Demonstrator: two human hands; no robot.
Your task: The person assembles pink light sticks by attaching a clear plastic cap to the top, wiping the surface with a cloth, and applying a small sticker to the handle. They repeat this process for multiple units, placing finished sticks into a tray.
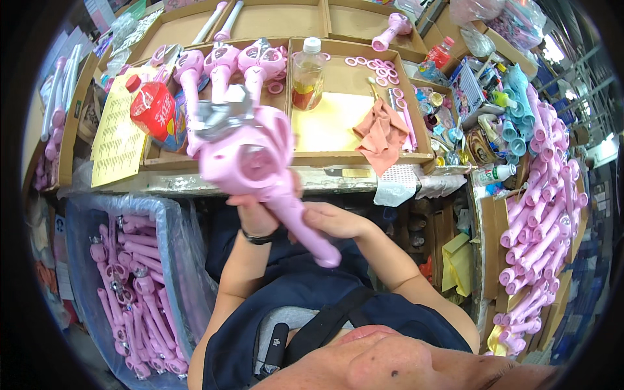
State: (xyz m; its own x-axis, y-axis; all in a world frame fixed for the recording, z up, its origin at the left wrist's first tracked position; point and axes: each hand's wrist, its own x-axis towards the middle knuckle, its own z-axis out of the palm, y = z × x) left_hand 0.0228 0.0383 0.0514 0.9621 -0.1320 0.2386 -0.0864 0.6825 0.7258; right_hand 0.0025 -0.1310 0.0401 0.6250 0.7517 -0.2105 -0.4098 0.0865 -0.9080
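Wand [250,156], pink and blurred, hangs tilted in the space between the worktop [162,185] and the wearer's torso, its handle pointing down to the right and its head covering part of the front edge. Left hand [259,218] is curled around the neck just below the head; right hand [335,221] is bent against the handle, fingers closed around its side. Beyond the edge, a cardboard tray [364,159] presents its low front wall, with a bare strip of pale yellow bottom between a clear bottle [309,75] and a cloth [380,130].

Textures now: smooth pink plastic on the wand, a shiny silver top [224,117] on its head, soft crumpled orange fabric in the cloth, and filmy bluish plastic over the bin [172,227] at left.

And the count! One wand in hand, three similar heads [221,58] plain to see behind it, one lone pink piece [393,31] in a rear compartment, two pale tubes [227,23] at the back, two red bottles [151,107], one cloth. Pink rings [382,68] bunch too tightly to number, and wands packing the bin overlap beyond counting.
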